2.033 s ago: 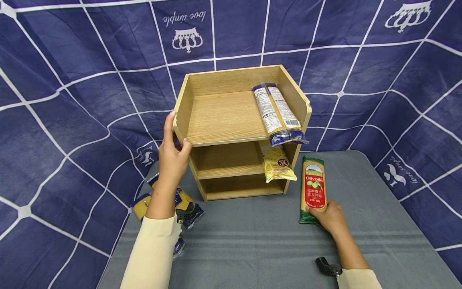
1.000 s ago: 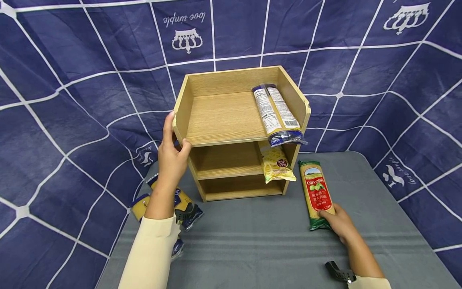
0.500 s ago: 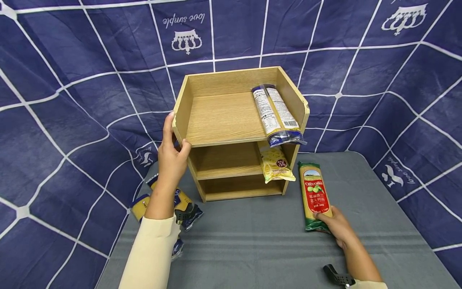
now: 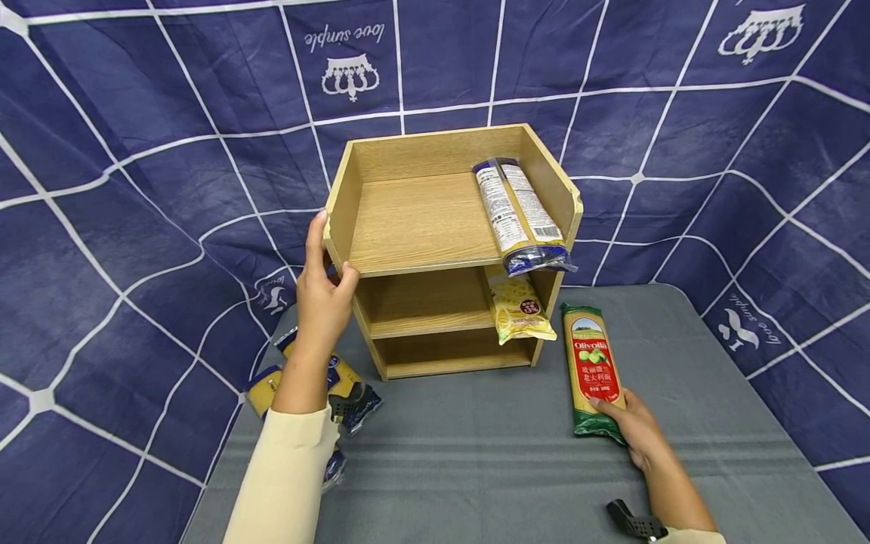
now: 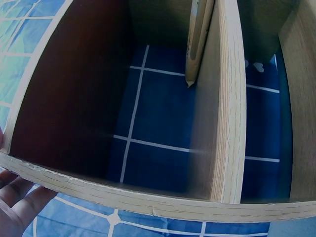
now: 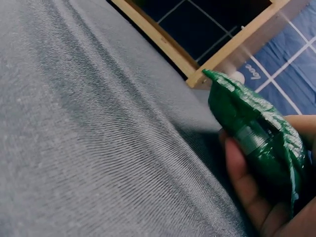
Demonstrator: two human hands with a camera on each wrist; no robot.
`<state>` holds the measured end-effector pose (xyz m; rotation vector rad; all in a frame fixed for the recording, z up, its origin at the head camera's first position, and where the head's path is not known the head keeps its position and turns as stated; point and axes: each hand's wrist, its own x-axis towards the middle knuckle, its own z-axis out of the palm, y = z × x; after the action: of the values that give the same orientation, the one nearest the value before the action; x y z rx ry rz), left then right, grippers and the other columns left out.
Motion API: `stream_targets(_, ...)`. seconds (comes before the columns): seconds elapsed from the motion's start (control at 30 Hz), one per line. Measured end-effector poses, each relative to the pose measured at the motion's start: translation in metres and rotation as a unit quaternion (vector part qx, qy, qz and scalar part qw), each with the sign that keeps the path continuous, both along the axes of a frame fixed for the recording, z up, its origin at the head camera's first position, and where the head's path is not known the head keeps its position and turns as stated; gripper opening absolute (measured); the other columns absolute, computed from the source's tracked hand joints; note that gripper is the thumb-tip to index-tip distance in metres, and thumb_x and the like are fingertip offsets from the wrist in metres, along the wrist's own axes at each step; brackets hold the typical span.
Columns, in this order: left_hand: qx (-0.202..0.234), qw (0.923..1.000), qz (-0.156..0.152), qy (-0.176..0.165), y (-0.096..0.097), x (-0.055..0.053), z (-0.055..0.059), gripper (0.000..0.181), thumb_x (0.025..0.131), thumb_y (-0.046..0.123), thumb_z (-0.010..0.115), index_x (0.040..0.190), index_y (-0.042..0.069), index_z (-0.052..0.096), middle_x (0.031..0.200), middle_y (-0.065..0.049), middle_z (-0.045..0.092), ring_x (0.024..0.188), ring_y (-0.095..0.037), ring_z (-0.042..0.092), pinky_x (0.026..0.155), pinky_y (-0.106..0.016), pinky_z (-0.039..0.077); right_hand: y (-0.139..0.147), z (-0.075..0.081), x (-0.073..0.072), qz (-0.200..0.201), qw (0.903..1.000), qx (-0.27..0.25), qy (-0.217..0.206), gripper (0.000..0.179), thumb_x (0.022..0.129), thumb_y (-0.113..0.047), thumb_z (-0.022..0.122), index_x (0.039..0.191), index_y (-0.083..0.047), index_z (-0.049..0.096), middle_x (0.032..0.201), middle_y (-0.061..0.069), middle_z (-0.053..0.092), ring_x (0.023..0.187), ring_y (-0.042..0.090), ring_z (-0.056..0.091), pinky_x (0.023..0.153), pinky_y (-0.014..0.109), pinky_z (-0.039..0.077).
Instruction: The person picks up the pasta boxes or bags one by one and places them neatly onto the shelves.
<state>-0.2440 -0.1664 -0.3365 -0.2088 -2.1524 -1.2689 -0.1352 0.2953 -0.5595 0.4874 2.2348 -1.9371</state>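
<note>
My left hand (image 4: 323,298) grips the upper left front edge of a small wooden shelf (image 4: 421,267), thumb at the front and fingers round the outer side. In the left wrist view the shelf's side panel (image 5: 148,200) passes in front of the fingers. Right of the shelf, my right hand (image 4: 639,427) holds the lower end of a red, yellow and green packet of spaghetti (image 4: 593,363), thumb on top. Seen from the right wrist, the packet's green end (image 6: 256,133) sits between thumb and fingers, just above the grey cloth.
Two blue-ended spaghetti packets (image 4: 519,208) lie on the top shelf's right side. A yellow snack bag (image 4: 519,308) juts from the middle shelf. More blue and yellow packets (image 4: 350,381) lie left, partly behind the left forearm. Blue cloth walls (image 4: 204,189) enclose the grey-covered table (image 4: 462,453).
Over two seconds the right hand has shifted the spaghetti packet slightly right and towards me, tilting its top to the left. The left hand keeps its hold on the shelf.
</note>
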Motion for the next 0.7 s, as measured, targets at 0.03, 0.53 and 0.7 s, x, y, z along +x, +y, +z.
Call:
stream_targets(0.03, 0.001, 1.0000, -0.001, -0.001, 0.000, 0.000, 0.000, 0.080, 0.089, 0.009, 0.055, 0.155, 0.046, 0.029, 0.143, -0.012, 0.058, 0.111, -0.030, 0.059, 0.088, -0.057, 0.053, 0.000, -0.001, 0.000, 0.001, 1.0000, 0.000, 0.005, 0.057, 0.099, -0.025, 0.063, 0.140, 0.004, 0.036, 0.092, -0.019, 0.065, 0.083, 0.002, 0.064, 0.076, 0.023, 0.052)
stream_targets(0.53, 0.002, 1.0000, -0.004, 0.001, 0.001, 0.000, 0.001, 0.081, 0.088, 0.009, 0.055, 0.155, 0.047, 0.029, 0.142, -0.013, 0.058, 0.116, -0.028, 0.060, 0.093, -0.053, 0.054, -0.004, -0.002, 0.008, -0.022, 0.9988, 0.001, 0.043, 0.059, 0.099, -0.025, 0.064, 0.141, 0.002, 0.032, 0.093, -0.024, 0.063, 0.086, -0.002, 0.061, 0.078, 0.018, 0.050)
stream_targets(0.7, 0.007, 1.0000, -0.006, 0.003, 0.001, 0.000, 0.000, 0.081, 0.089, 0.007, 0.055, 0.155, 0.046, 0.029, 0.143, -0.012, 0.058, 0.118, -0.027, 0.059, 0.095, -0.054, 0.053, -0.005, -0.003, 0.012, -0.033, 0.9977, -0.015, 0.057, 0.060, 0.099, -0.022, 0.064, 0.143, 0.000, 0.030, 0.096, -0.024, 0.062, 0.087, -0.001, 0.062, 0.078, 0.019, 0.051)
